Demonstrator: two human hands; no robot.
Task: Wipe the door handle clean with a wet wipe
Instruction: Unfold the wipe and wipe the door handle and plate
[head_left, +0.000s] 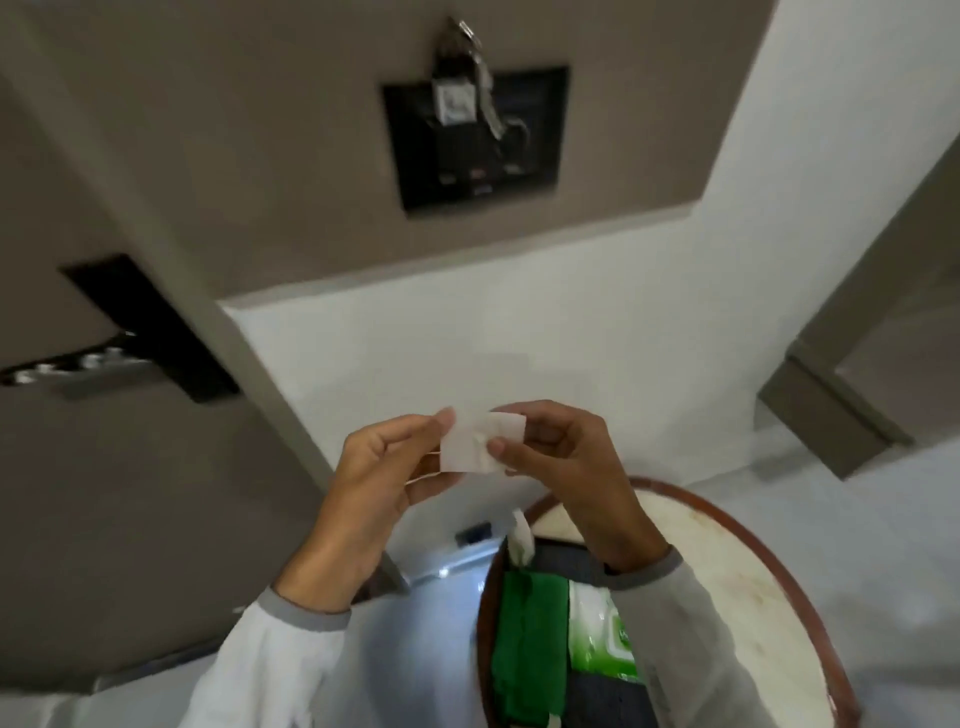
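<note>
Both hands hold a small folded white wet wipe (475, 441) in front of me at chest height. My left hand (382, 483) pinches its left edge between thumb and fingers. My right hand (561, 462) pinches its right side, thumb on the front face. The door handle (72, 364), a dark lever with shiny highlights on a black backplate (156, 332), sticks out of the grey-brown door at the far left, well apart from the wipe and both hands.
A round table (769, 582) with a red-brown rim stands below my right arm. On it lie a green-and-white wet wipe pack (597, 639) and a green cloth (530, 639). A black wall switch panel (475, 137) with keys hanging sits above.
</note>
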